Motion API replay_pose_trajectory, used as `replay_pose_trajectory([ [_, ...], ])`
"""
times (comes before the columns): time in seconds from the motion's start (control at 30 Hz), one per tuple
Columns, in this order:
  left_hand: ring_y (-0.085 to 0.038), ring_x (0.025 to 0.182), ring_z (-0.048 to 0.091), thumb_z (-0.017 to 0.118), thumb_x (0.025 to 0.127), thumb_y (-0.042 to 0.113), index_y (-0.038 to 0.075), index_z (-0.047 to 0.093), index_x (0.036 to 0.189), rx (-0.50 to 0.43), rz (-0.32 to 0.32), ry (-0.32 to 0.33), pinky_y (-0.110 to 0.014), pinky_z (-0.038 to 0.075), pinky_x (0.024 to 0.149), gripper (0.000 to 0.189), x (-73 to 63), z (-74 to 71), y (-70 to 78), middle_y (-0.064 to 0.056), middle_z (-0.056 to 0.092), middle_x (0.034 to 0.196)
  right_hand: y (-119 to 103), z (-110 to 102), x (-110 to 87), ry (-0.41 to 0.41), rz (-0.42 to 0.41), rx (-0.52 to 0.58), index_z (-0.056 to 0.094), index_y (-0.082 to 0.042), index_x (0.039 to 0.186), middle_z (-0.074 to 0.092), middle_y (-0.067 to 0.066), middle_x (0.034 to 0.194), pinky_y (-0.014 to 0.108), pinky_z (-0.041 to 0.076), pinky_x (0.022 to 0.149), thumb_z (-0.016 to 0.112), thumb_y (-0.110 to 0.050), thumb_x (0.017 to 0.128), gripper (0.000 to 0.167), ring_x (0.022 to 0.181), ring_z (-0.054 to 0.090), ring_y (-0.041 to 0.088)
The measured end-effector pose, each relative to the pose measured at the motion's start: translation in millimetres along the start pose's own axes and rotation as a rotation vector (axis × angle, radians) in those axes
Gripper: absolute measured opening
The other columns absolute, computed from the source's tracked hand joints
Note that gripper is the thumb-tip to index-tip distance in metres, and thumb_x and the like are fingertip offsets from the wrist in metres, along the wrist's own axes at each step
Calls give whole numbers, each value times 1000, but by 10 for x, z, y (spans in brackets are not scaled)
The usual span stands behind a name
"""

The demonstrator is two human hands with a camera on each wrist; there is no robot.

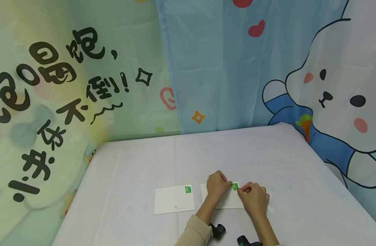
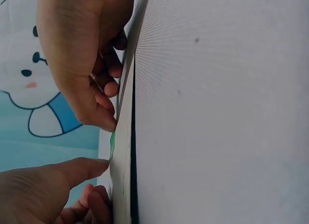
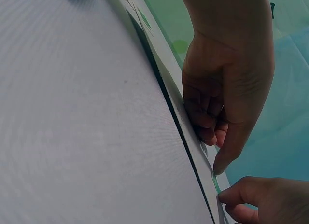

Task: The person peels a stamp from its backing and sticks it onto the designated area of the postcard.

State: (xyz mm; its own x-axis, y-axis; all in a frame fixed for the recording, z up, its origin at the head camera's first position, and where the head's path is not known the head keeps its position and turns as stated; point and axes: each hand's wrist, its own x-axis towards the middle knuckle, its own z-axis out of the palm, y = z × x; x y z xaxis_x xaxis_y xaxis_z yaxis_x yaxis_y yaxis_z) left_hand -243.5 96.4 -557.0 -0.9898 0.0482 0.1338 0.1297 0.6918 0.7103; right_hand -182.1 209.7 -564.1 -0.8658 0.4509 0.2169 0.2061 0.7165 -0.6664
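Two white cards lie on the white table. On the right-hand card (image 1: pixel 229 203) sits a small green stamp (image 1: pixel 235 186) near the top right corner, and both hands meet there. The thumb of the left hand (image 1: pixel 218 184) presses the stamp's left edge, its other fingers bent above the card. From the other side the right hand (image 1: pixel 255 199) touches the stamp's right edge with its thumb. A thin green strip of the stamp (image 2: pixel 112 144) shows between the two fingertips in the left wrist view. The left-hand card (image 1: pixel 172 201) bears a similar green stamp (image 1: pixel 188 189).
The white-covered table (image 1: pixel 129 171) reaches back to a printed curtain (image 1: pixel 200 68). Black wrist devices (image 1: pixel 218 231) show by the forearms. A small pale scrap (image 1: pixel 270 207) lies right of the right-hand card.
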Motion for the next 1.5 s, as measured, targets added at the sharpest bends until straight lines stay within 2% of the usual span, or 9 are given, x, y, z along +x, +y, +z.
replay_pose_trajectory([
  [0.27, -9, 48, 41, 80, 65, 15, 14, 50, 59, -13, 40, 41, -22, 33, 45, 31, -13, -10, -18, 7, 45, 52, -21, -13, -18, -12, -14, 5, 62, -8, 66, 52, 3, 64, 43, 28, 65, 71, -16, 71, 12, 71, 45, 27],
  [0.5, -10, 49, 43, 80, 68, 19, 16, 52, 60, 43, -27, -7, -24, 33, 46, 29, 5, -12, -6, 7, 48, 53, -29, 16, -21, -4, -27, 3, 62, -8, 66, 52, 3, 64, 44, 28, 65, 71, -15, 71, 12, 71, 45, 27],
  [0.63, -11, 50, 45, 79, 70, 20, 15, 54, 71, 55, -36, -2, -25, 34, 46, 25, 9, -7, -20, 4, 51, 58, -33, 43, -21, -4, -46, -15, 62, -8, 67, 52, 3, 64, 43, 28, 65, 71, -15, 71, 12, 71, 45, 27],
  [0.73, -10, 52, 46, 75, 75, 17, 13, 56, 84, -9, -36, -25, -25, 36, 47, 22, -10, -40, -20, 4, 53, 61, -29, 53, -17, 2, -72, -30, 62, -8, 67, 52, 3, 64, 42, 28, 65, 71, -16, 72, 12, 71, 45, 27],
  [0.9, -8, 63, 51, 69, 77, 6, 9, 55, 107, -99, 61, -42, -22, 41, 54, 33, -124, -185, -35, 4, 56, 75, -9, 32, -26, 28, -107, -28, 64, -6, 72, 56, 5, 68, 42, 28, 66, 72, -16, 75, 14, 72, 46, 28],
  [1.03, -16, 90, 56, 73, 73, 8, 7, 48, 124, 36, 192, 18, -27, 47, 73, 56, -252, -292, -116, -4, 59, 100, -21, -32, -65, 37, -138, -7, 66, -4, 79, 63, 9, 76, 42, 31, 69, 71, -13, 78, 11, 76, 50, 29],
  [1.13, -27, 114, 49, 77, 73, 19, 4, 43, 132, 192, 259, 26, -36, 44, 90, 69, -330, -339, -195, -12, 54, 120, -66, -96, -118, 2, -156, 8, 67, -1, 90, 65, 15, 92, 45, 38, 79, 67, -9, 80, 13, 89, 55, 34],
  [1.3, -36, 135, 20, 68, 81, 41, 0, 32, 140, 364, 245, -99, -47, 27, 104, 81, -455, -377, -321, -19, 31, 144, -154, -190, -233, -202, -232, -34, 55, 3, 121, 46, 23, 132, 56, 32, 97, 63, -17, 86, 41, 123, 39, 41],
  [1.5, -35, 138, 7, 50, 89, 52, -1, 24, 143, 443, 233, -219, -46, 15, 108, 80, -549, -392, -433, -21, 15, 150, -157, -191, -328, -388, -403, -150, 40, 6, 134, 27, 27, 143, 58, 20, 102, 55, -36, 91, 62, 131, 23, 43],
])
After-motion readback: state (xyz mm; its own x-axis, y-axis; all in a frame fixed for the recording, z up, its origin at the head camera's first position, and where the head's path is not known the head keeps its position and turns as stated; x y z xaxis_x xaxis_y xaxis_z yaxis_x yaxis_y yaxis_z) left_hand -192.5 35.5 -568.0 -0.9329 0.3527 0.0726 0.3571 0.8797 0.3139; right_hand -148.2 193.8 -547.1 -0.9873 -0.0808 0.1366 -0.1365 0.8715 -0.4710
